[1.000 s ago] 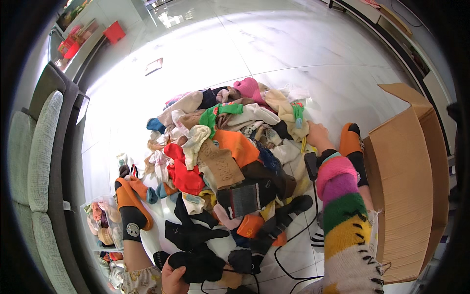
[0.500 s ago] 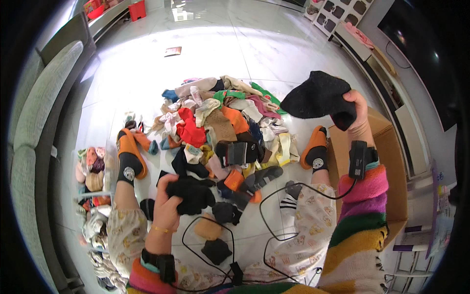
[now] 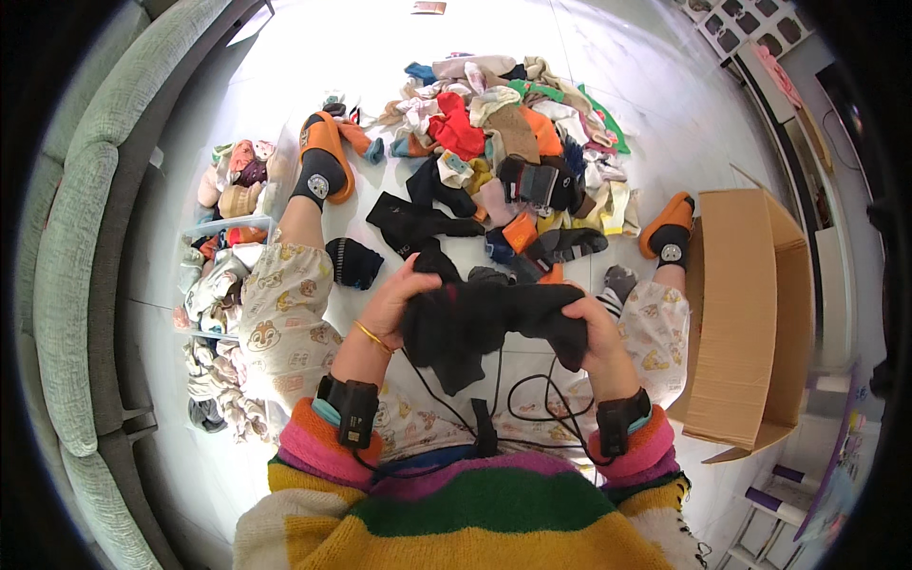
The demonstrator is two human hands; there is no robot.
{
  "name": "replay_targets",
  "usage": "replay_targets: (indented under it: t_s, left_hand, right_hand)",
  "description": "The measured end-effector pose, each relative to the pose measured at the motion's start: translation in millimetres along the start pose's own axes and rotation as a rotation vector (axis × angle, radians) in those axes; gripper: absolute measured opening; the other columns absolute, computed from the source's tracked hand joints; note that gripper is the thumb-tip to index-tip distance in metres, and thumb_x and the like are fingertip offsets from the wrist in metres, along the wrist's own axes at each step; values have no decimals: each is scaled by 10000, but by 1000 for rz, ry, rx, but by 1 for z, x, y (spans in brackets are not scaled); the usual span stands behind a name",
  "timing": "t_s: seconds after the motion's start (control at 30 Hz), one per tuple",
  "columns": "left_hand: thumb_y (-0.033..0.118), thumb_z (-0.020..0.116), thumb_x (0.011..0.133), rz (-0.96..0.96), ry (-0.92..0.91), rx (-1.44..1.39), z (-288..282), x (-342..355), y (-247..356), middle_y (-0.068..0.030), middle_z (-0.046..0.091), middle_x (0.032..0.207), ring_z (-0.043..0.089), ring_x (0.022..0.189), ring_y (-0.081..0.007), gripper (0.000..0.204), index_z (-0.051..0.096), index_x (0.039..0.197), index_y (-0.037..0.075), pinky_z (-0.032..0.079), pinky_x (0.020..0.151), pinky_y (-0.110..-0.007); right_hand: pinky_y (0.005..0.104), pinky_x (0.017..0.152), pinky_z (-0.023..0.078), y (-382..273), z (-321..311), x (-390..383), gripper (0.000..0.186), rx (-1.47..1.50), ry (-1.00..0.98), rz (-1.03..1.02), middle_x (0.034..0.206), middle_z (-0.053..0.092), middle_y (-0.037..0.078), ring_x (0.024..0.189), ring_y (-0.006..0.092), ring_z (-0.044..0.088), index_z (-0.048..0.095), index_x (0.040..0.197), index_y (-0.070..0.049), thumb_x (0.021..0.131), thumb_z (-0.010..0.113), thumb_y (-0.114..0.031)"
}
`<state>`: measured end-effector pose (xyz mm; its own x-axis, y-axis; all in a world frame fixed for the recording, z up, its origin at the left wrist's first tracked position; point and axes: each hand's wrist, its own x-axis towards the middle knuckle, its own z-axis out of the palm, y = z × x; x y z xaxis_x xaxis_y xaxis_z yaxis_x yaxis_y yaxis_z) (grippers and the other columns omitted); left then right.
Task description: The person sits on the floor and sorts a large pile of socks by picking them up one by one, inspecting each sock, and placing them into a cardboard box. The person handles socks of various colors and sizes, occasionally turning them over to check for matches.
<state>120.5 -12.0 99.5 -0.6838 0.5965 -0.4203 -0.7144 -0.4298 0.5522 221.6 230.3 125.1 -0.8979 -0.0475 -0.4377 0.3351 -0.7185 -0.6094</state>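
Observation:
Black socks [image 3: 475, 328] are held up in front of me, bunched on the left and stretched across to the right. My left hand [image 3: 399, 302] grips the bunched end, fingers closed with the thumb on top. At the other end my right hand [image 3: 604, 334] pinches the cloth. Whether both hands hold one sock or two cannot be made out, as the black cloth overlaps. Just beyond lie a black sock [image 3: 408, 218], a folded dark sock [image 3: 354, 263] and a grey patterned sock [image 3: 567, 246]. Farther off is a heap of mixed socks [image 3: 513, 133].
Clear bins [image 3: 204, 231] of sorted socks stand to my left, before a grey sofa [image 3: 71, 256]. To my right is an open cardboard box [image 3: 736, 313]. My orange-slippered feet [image 3: 326, 157] flank the heap. A black cable [image 3: 551, 399] runs between my wrists.
My right hand has come down from the upper right with its black sock. Both hands now meet over my lap, and the view has tilted down toward it.

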Motion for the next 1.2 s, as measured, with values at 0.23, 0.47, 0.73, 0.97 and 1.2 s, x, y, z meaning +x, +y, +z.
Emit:
replay_targets:
  t_s: [0.23,0.47,0.73,0.97,1.2]
  left_hand:
    - [-4,490,701,129,-8,43,18,10,7,-83,551,913,570,815,-204,329,453,1025,42,496,721,-332]
    - [50,509,806,404,174,413,-13,-3,72,-90,561,1002,559,911,-184,221,511,1024,13,462,798,-304]
    - [48,537,811,223,201,333,-6,-2,20,-53,593,932,577,812,-141,198,538,1008,27,478,693,-258]
    - [300,446,878,-174,-51,-41,-3,-2,-24,-86,563,1051,551,951,-188,376,481,1123,17,440,844,-318]
    - [-67,546,696,-85,-40,327,5,-2,-38,-57,559,1018,545,921,-158,418,487,1097,34,442,804,-278]
  right_hand:
    - [238,643,466,-4,-6,15,200,-302,200,-112,831,545,47,713,125,545,481,959,-50,765,530,-60]
    - [244,696,456,-71,10,1,276,-148,162,-426,921,567,82,800,148,568,470,1065,6,809,491,-96]
    - [295,810,450,-49,46,7,341,307,-276,-142,1024,564,102,905,185,567,475,1113,2,782,489,-81]
    - [282,768,461,5,10,40,508,59,-276,188,1015,560,115,892,183,565,439,1165,-5,660,490,-2]
    - [209,629,440,33,0,50,209,-109,-200,173,814,571,39,685,94,532,548,967,-59,792,546,-173]
